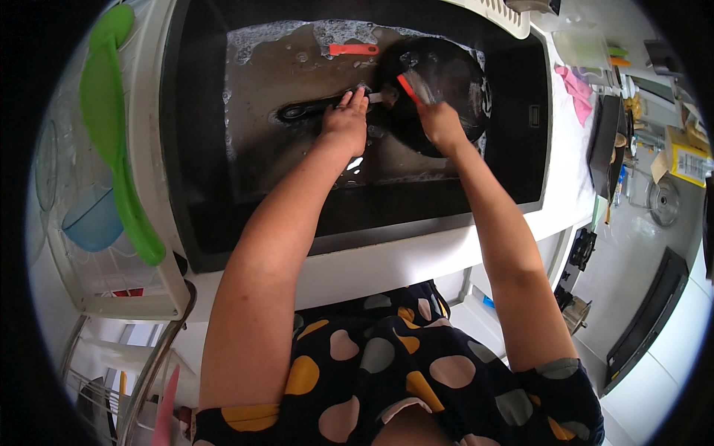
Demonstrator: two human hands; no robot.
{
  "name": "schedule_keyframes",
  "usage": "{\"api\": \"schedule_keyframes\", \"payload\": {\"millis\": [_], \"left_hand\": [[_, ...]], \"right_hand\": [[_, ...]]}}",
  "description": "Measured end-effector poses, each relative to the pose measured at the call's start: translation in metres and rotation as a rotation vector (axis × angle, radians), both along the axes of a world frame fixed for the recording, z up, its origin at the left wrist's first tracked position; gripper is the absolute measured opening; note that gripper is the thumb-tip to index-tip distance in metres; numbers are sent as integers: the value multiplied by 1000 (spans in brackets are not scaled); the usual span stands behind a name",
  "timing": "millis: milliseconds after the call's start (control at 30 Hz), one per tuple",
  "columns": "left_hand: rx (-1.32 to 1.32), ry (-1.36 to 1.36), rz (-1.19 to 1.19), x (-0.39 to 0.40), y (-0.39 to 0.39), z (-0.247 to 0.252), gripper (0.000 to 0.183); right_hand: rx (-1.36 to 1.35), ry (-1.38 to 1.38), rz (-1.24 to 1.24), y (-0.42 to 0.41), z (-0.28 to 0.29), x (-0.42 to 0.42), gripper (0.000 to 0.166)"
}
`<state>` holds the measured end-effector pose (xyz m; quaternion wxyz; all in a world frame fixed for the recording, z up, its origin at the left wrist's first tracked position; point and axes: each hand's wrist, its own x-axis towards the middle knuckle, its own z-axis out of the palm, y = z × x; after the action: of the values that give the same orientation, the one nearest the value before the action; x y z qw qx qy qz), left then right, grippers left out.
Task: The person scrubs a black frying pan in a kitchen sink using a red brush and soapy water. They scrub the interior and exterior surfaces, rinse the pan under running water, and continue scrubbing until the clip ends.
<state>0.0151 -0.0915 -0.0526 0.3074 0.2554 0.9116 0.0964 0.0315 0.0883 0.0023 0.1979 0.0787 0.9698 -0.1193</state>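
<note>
A dark frying pan (446,83) lies at the right of a black sink (516,139) holding murky, sudsy water. Its black handle (304,110) points left, and my left hand (346,120) rests over it near the metal joint; whether the fingers close round the handle is hard to tell. My right hand (443,125) grips a red-edged brush (410,88) over the pan's inner surface; the bristles look blurred. Above the pan handle, a separate red handle (353,49) with a hole in its end lies in the water by the foam.
A white rack (159,167) with a green spatula-like utensil (103,106) and a blue cup (95,220) stands left of the sink. A cream slotted plastic piece (502,14) overhangs the upper right rim. A pink cloth (574,95) lies on the right counter.
</note>
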Motion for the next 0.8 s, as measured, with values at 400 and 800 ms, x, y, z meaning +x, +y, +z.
{"api": "schedule_keyframes", "payload": {"millis": [400, 800], "left_hand": [[9, 15, 15, 1, 1, -5, 78], [21, 44, 13, 1, -1, -9, 73]], "right_hand": [[-8, 29, -37, 10, -13, 17, 35], [-12, 70, -30, 15, -11, 14, 28]]}}
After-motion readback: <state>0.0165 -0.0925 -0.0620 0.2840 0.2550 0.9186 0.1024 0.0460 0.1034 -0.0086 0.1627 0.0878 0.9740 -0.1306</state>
